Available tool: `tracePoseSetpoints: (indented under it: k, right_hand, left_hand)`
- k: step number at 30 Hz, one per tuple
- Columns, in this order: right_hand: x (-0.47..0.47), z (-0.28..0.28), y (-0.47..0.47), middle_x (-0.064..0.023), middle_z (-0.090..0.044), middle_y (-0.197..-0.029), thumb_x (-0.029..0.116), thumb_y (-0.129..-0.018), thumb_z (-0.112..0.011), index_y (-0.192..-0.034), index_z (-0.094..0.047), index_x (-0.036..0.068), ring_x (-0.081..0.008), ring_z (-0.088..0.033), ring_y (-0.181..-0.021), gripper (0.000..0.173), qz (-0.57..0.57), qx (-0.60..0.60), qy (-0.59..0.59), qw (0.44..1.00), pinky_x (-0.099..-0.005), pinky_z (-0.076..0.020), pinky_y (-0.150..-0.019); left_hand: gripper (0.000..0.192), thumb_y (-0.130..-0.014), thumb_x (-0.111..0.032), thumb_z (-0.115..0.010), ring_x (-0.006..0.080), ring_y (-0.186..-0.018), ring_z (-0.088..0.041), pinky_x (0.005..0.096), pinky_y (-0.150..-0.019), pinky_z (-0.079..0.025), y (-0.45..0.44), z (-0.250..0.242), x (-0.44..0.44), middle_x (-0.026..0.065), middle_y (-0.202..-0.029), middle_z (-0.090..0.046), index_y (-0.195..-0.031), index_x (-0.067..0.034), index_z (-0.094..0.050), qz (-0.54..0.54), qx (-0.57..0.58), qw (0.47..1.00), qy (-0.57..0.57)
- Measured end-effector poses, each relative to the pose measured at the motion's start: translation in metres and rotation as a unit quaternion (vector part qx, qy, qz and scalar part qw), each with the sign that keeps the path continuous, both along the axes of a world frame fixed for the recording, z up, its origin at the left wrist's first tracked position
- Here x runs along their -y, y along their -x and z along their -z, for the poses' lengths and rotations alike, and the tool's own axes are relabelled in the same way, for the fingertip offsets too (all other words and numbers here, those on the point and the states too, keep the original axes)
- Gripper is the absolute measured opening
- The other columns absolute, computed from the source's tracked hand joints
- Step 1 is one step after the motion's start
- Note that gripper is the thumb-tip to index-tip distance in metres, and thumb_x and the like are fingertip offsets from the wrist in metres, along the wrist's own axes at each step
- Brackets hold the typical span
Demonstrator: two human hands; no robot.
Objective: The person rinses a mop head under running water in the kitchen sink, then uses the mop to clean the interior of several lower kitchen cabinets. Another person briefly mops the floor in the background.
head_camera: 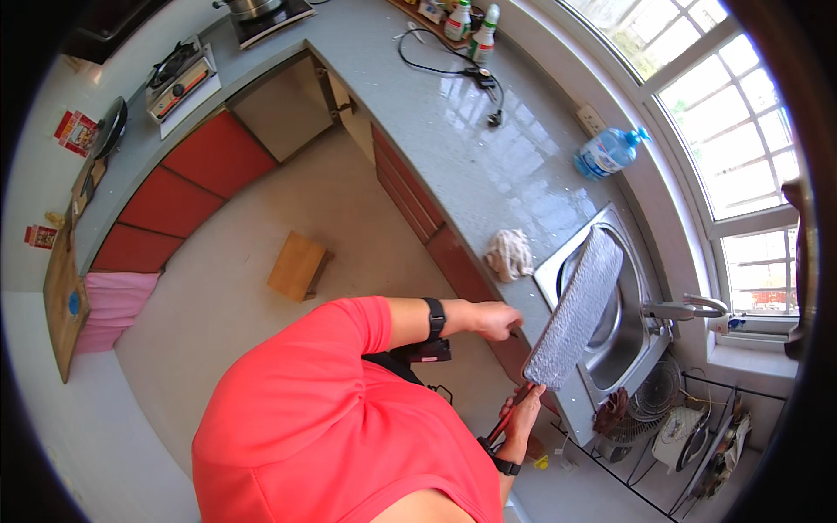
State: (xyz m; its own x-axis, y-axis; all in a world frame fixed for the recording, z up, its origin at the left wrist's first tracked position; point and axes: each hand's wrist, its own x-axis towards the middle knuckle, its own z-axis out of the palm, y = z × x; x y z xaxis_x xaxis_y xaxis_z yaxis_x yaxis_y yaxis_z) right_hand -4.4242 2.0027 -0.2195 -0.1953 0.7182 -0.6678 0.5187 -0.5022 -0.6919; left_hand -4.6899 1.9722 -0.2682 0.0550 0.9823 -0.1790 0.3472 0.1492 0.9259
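My right hand [525, 415] is wrapped around the red and black handle [500, 428] of a flat mop. The mop's long grey plush head [579, 310] lies tilted across the near side of a stainless steel sink [631, 366], with its lower end over the counter edge. My left hand [498, 320], fingers curled, is at the front edge of the counter, left of the mop head. Whether it grips anything is hidden. A crumpled beige cloth [510, 255] sits on the counter beyond that hand. The faucet [683, 308] stands behind the sink.
On the grey counter [471, 144] are a blue pump bottle [608, 153], a black power cord [480, 75] and spray bottles [482, 36]. A wooden stool [297, 265] stands on the floor. A wire rack [637, 480] with a fan guard [654, 389] is right of the sink.
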Motion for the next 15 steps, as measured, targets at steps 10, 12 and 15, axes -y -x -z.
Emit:
tracePoseSetpoints:
  k: [10, 12, 15]
  right_hand:
    - [0.195, 0.03, 0.286, -0.003, -0.049, -0.053, 0.065, -0.095, -0.026, -0.082, -0.055, 0.007, -0.0136, -0.044, -0.039, 0.066, -0.202, -0.043, 0.151, 0.967, -0.0283, -0.0359, -0.037]
    - [0.229, 0.048, 0.342, -0.0034, -0.05, -0.054, 0.066, -0.094, -0.027, -0.081, -0.055, 0.007, -0.0136, -0.046, -0.04, 0.067, -0.251, -0.037, 0.184, 0.949, -0.0281, -0.0373, -0.038]
    - [0.258, 0.08, 0.414, -0.005, -0.05, -0.054, 0.071, -0.091, -0.029, -0.079, -0.052, 0.006, -0.0158, -0.045, -0.039, 0.07, -0.287, -0.027, 0.214, 0.933, -0.0302, -0.0388, -0.038]
  left_hand:
    - [0.049, -0.075, -0.027, -0.076, 0.0122, -0.087, -0.056, 0.029, -0.074, -0.049, 0.106, 0.068, 0.285, 0.003, -0.099, -0.06, -0.116, -0.006, -0.056, 0.114, 0.231, 0.958, 0.122]
    - [0.043, -0.079, -0.026, -0.074, 0.0082, -0.088, -0.055, 0.0269, -0.077, -0.048, 0.136, 0.075, 0.325, 0.0002, -0.101, -0.059, -0.115, -0.009, -0.058, 0.093, 0.323, 0.912, 0.237]
    - [0.038, -0.086, -0.02, -0.067, 0.0073, -0.092, -0.056, 0.0269, -0.082, -0.048, 0.172, 0.081, 0.379, -0.0017, -0.105, -0.059, -0.121, -0.013, -0.055, -0.092, 0.484, 0.84, 0.226]
